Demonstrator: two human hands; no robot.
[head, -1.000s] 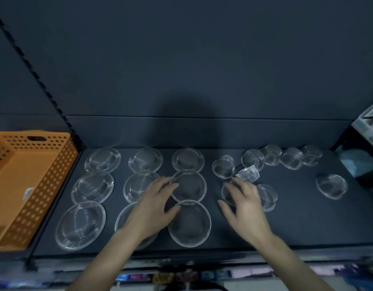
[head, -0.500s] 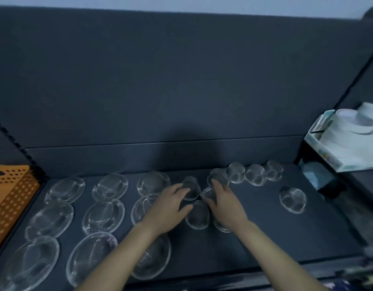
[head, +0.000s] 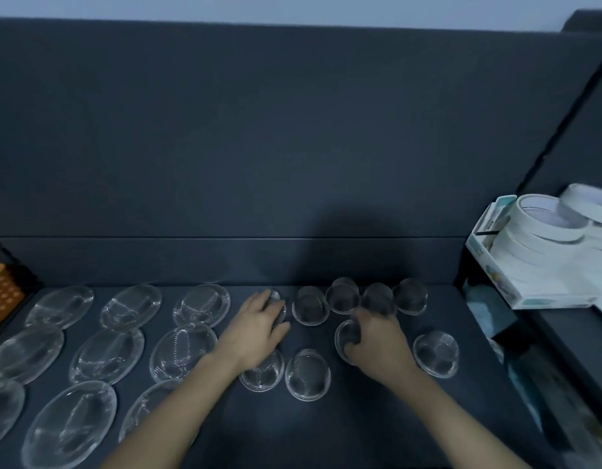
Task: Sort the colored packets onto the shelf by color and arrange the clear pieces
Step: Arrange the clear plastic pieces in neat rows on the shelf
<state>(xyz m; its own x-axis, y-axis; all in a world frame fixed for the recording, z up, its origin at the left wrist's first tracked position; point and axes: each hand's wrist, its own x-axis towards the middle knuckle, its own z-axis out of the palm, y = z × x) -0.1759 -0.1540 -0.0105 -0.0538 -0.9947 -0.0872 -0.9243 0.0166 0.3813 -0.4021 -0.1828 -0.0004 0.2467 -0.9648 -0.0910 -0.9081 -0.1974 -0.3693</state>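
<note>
Several large clear oval dishes (head: 198, 304) lie in rows on the left of the dark shelf (head: 360, 428). A row of small clear cups (head: 343, 296) stands along the back at centre right. Three more small clear pieces (head: 308, 374) lie nearer the front. My left hand (head: 259, 324) covers a small clear cup (head: 277, 299) at the left end of that row, fingers and thumb around it. Just in front of the row, my right hand (head: 377, 343) grips another small clear cup (head: 347, 335) with curled fingers. No colored packets are in view.
An orange perforated basket (head: 1, 299) stands at the far left edge. On the right, beyond a shelf divider, a white box (head: 529, 292) holds white round rings. A dark back panel (head: 292, 147) rises behind the shelf.
My hands have moved apart: the left went to the cup at the row's left end, the right went rightward with a small cup. The view has swung to the right.
</note>
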